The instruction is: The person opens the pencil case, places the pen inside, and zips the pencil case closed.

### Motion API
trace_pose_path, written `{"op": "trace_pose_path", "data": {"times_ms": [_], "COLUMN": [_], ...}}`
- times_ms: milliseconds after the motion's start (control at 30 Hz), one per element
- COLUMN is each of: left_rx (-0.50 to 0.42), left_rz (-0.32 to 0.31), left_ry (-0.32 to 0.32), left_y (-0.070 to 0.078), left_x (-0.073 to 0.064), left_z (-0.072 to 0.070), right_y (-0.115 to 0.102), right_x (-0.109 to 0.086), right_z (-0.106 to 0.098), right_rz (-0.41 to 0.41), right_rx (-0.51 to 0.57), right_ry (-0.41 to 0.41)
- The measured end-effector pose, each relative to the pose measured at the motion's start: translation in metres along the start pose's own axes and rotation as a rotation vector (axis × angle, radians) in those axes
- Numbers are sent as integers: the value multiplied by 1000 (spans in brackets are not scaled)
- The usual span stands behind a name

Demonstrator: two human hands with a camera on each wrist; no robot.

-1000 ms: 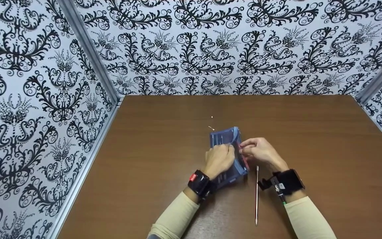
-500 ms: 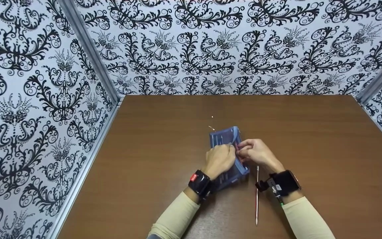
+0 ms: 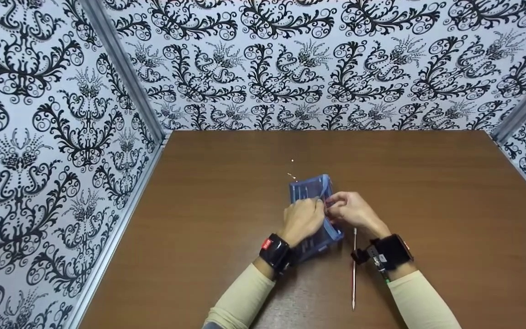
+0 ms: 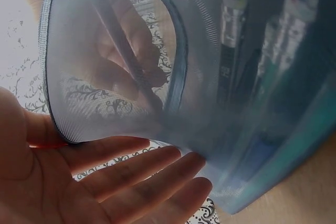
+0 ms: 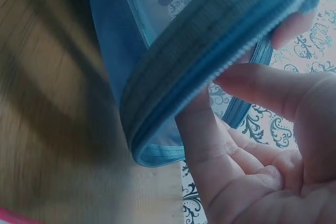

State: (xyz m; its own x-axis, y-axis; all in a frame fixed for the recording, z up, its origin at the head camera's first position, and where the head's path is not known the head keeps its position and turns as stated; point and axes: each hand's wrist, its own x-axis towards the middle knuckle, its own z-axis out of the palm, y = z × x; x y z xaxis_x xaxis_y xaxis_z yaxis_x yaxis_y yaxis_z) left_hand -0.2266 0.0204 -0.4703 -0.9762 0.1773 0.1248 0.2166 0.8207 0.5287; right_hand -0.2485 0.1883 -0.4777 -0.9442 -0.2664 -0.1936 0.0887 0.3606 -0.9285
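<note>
A blue mesh pencil case (image 3: 308,188) with a zip is tilted on the table. My left hand (image 3: 303,221) grips it near its zipped edge. Through the mesh in the left wrist view, several pencils (image 4: 231,51) show inside. My right hand (image 3: 353,211) is at the opening, thumb and forefinger brought together by the zip (image 5: 220,66). Behind the mesh, its fingers lie along a slim, dark-looking pencil (image 4: 123,45); a bit of red shows there in the head view. Another slim reddish pencil (image 3: 354,274) lies on the table beneath the right wrist.
The brown wooden table (image 3: 217,183) meets a patterned back wall (image 3: 290,68) and a left side wall (image 3: 39,137). Small bright specks (image 3: 291,176) lie just beyond the case. Both wrists wear black camera straps.
My right hand has moved slightly left, closer to the case opening. Less of the red pencil shows beside the zip than before. The left hand stays on the case.
</note>
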Motion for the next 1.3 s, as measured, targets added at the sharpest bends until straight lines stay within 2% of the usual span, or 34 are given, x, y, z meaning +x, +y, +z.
{"op": "trace_pose_path", "data": {"times_ms": [167, 333, 500, 733, 1100, 1300], "left_rx": [7, 4, -1, -22, -38, -31], "left_rz": [-4, -7, -9, -24, -19, -24], "left_ry": [-3, -2, -5, -14, 0, 15], "left_y": [1, 1, 1, 1, -1, -2], "left_x": [0, 0, 0, 1, 1, 1], "left_z": [0, -1, -1, -3, -3, -3], "right_y": [-1, -4, -7, -9, -3, 0], "right_x": [-1, -4, -4, -6, -8, -9], "right_z": [0, -2, -4, -9, -26, -36], "right_rz": [-1, -19, -12, -36, -55, -36], "right_rx": [-14, 57, 59, -67, -178, -288], "right_ry": [4, 12, 30, 68, 114, 121]}}
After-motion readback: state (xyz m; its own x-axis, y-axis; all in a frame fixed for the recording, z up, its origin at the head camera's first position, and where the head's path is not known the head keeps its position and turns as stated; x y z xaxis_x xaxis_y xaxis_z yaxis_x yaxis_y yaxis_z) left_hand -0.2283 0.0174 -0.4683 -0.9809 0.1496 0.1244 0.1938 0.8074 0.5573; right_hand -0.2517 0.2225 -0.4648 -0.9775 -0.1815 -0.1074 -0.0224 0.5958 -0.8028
